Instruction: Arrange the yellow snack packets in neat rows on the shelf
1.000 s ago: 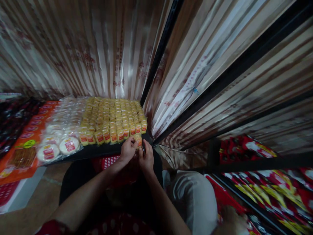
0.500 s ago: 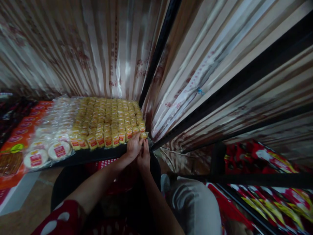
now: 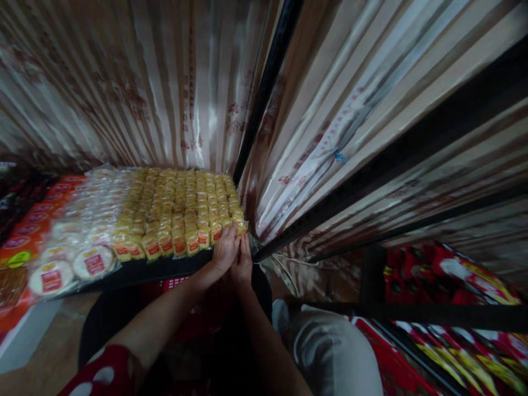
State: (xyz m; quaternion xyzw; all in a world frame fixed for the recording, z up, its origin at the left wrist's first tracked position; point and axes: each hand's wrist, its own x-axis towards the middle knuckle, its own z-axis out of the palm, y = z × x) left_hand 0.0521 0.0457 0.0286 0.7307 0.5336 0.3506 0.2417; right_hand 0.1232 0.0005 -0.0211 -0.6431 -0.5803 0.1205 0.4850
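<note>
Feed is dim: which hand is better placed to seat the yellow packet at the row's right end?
Probably right: the right hand touches the end packet from directly below; the left hand is at the neighbouring packet.

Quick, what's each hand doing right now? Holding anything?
Left hand: fingers resting on the corner yellow packet; whether it grips cannot be told.
Right hand: touching the same packet; grip cannot be told.

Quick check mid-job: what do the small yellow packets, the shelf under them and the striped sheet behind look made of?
The yellow packets look like thin glossy plastic wrap, going by the glints and crinkles, with red printed labels. The shelf is dark and matte, probably painted metal, though it is too dim to be sure. The striped sheet is shiny fabric or foil-like film, with bright sheen along its folds.
</note>
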